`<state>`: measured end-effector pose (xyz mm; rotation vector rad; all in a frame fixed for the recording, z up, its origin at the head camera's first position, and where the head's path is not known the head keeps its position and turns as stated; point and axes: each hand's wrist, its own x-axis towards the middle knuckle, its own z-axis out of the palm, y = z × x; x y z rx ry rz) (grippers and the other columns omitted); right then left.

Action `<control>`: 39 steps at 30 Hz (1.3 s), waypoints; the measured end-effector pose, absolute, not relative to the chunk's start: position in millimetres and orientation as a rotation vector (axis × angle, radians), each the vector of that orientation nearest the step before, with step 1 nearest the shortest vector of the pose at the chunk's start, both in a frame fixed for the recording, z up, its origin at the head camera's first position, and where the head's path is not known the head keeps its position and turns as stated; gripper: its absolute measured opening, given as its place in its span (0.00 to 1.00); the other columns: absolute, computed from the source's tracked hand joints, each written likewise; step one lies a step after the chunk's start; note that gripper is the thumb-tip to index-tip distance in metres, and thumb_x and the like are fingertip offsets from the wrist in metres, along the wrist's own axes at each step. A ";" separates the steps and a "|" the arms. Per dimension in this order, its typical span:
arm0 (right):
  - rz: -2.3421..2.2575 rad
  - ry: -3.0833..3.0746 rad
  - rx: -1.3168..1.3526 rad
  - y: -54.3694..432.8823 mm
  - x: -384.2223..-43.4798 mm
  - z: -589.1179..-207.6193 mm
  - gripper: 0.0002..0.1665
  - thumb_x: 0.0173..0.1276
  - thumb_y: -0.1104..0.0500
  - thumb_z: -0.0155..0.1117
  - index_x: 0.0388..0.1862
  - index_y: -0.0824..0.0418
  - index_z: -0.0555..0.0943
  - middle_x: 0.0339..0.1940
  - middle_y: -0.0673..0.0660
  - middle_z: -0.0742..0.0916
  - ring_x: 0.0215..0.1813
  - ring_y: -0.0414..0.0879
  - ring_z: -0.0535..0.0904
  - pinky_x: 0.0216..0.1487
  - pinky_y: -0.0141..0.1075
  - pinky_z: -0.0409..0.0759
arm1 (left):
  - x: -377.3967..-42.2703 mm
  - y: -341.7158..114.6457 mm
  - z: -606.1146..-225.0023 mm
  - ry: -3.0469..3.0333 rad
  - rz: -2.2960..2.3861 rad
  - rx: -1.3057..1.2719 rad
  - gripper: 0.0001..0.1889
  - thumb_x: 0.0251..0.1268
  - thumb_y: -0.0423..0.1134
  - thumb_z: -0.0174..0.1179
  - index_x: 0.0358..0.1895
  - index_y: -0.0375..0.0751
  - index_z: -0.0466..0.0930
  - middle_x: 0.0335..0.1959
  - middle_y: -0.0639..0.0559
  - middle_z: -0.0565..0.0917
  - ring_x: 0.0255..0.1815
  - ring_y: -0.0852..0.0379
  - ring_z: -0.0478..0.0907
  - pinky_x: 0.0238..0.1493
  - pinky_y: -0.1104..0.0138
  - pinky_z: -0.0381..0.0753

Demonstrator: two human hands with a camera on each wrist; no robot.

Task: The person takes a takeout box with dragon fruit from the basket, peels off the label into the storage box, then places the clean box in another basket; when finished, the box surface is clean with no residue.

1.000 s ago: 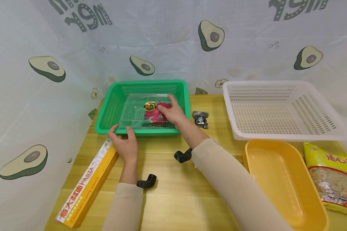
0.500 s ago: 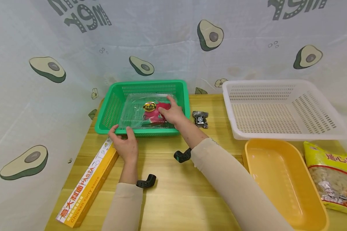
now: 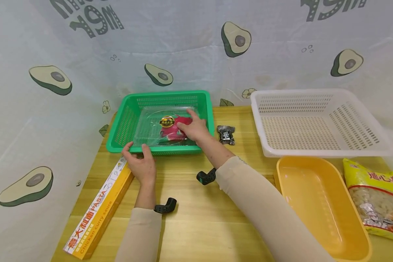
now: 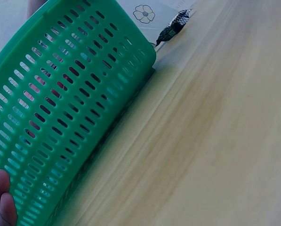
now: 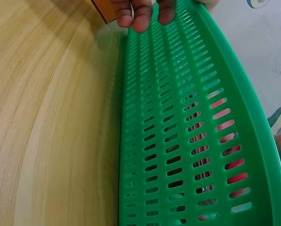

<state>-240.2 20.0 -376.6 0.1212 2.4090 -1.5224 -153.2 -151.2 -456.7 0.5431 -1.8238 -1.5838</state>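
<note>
In the head view a clear plastic clamshell box (image 3: 147, 125), with a round black-and-gold label, lies in the green basket (image 3: 118, 122). Pink dragon fruit (image 3: 171, 131) shows through its lid. My right hand (image 3: 196, 129) holds the box's right end, thumb on the lid and forefinger stretched to the back corner; its other fingers are mostly hidden. My left hand (image 3: 142, 163) grips the basket's front rim near the left corner. Its thumb lies at the box's front edge, and its fingertips (image 4: 7, 207) show against the outer slotted wall in the left wrist view.
A long pasta box (image 3: 99, 207) lies left, its far end beneath my left hand. Right of the basket sits a small black packet (image 3: 226, 135). A white basket (image 3: 301, 153), a yellow tray (image 3: 281, 171) and a pasta bag (image 3: 376, 203) stand farther right. A printed curtain (image 3: 196, 51) hangs behind.
The box and dragon fruit have shifted very slightly left under my right hand, whose forefinger moved a little left too. My left hand stays at the rim. The head view has turned slightly.
</note>
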 end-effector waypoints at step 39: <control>-1.532 2.833 -0.045 30.9 -203.3 -316.4 0.31 0.77 0.45 0.60 0.77 0.35 0.67 0.62 0.63 0.72 0.41 0.53 0.75 0.35 0.41 0.77 | -152.6 -152.9 -457.7 -1.853 -1.553 0.595 0.23 0.73 0.50 0.57 0.65 0.48 0.67 0.21 0.54 0.66 0.16 0.62 0.63 0.23 0.67 0.65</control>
